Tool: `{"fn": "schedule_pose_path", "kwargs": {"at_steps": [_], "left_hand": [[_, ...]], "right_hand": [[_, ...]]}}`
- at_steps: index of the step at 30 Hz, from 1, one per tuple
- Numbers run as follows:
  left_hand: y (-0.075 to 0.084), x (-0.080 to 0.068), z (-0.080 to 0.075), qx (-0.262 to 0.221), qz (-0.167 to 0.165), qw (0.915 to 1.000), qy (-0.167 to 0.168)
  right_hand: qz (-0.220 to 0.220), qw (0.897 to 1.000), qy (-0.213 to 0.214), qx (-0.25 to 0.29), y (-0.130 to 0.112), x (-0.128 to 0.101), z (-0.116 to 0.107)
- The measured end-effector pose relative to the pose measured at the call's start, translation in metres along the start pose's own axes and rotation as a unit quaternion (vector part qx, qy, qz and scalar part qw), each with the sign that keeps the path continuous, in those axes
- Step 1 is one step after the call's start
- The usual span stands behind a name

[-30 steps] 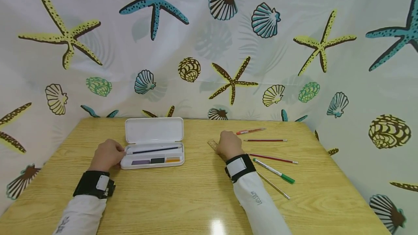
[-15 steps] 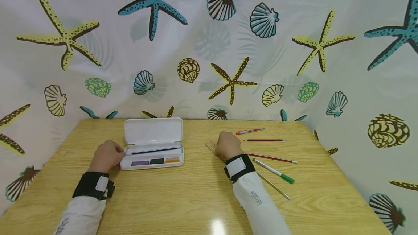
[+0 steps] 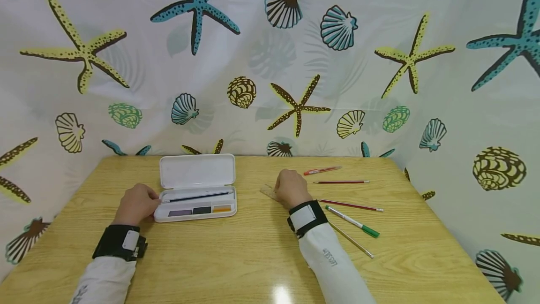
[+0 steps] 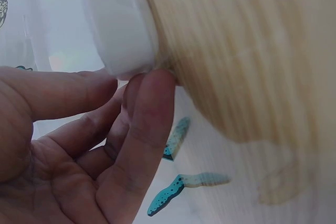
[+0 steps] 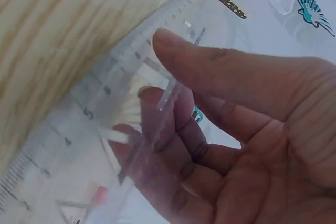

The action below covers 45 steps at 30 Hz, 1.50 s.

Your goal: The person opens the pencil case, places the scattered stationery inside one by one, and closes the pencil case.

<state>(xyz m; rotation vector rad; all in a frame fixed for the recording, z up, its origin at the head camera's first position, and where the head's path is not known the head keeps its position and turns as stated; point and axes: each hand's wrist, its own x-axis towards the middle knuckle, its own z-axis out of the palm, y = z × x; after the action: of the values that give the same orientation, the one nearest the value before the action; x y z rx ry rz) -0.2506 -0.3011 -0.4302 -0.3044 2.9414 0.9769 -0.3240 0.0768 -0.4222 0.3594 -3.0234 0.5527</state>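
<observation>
An open white pencil case (image 3: 197,171) stands at the back left of the table, its lid tipped back. A dark pencil (image 3: 196,197) lies in its long compartment. Purple, black and orange patches (image 3: 201,210) show in the front compartment. My left hand (image 3: 136,204) pinches the case's left end; thumb and fingertips meet at the white corner (image 4: 123,30) in the left wrist view. My right hand (image 3: 292,188) holds a clear ruler (image 5: 86,106) between thumb and fingers, just above the wooden table. Only the ruler's far end (image 3: 267,191) shows past the hand in the head view.
Right of my right hand lie an orange pen (image 3: 321,171), two red pencils (image 3: 341,182), a green-capped marker (image 3: 352,221) and a pale pencil (image 3: 352,239). A shell-patterned cloth (image 3: 253,60) hangs behind and beside the wooden table (image 3: 219,257).
The ruler in my right hand has swung flatter, its visible end shifting slightly left. My left hand keeps its pinch on the pencil case. The head view has shifted slightly.
</observation>
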Motion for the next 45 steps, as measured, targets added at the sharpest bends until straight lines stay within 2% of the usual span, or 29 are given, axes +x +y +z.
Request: {"fn": "schedule_pose_path", "kwargs": {"at_steps": [7,13,20,31,38,45], "left_hand": [[0.001,-0.001,0.000,-0.003,0.000,1.0000,0.001],[0.002,-0.002,-0.001,-0.004,0.002,1.0000,0.001],[-0.003,-0.001,0.001,-0.003,0.006,1.0000,0.000],[-0.003,0.001,0.001,-0.004,0.001,1.0000,-0.002],[-0.004,0.001,0.001,-0.005,0.002,1.0000,-0.001],[-0.001,-0.001,-0.001,-0.007,0.002,1.0000,-0.004]], "right_hand": [[0.008,1.000,-0.003,-0.003,-0.005,-0.002,-0.003],[-0.002,1.000,-0.008,-0.002,-0.006,-0.001,-0.004],[-0.006,1.000,-0.012,-0.014,-0.008,-0.002,-0.006],[-0.010,1.000,0.002,-0.015,-0.016,-0.004,-0.014],[-0.040,0.999,0.005,0.027,-0.025,-0.011,-0.024],[-0.049,0.996,-0.015,0.077,-0.028,-0.012,-0.025]]}}
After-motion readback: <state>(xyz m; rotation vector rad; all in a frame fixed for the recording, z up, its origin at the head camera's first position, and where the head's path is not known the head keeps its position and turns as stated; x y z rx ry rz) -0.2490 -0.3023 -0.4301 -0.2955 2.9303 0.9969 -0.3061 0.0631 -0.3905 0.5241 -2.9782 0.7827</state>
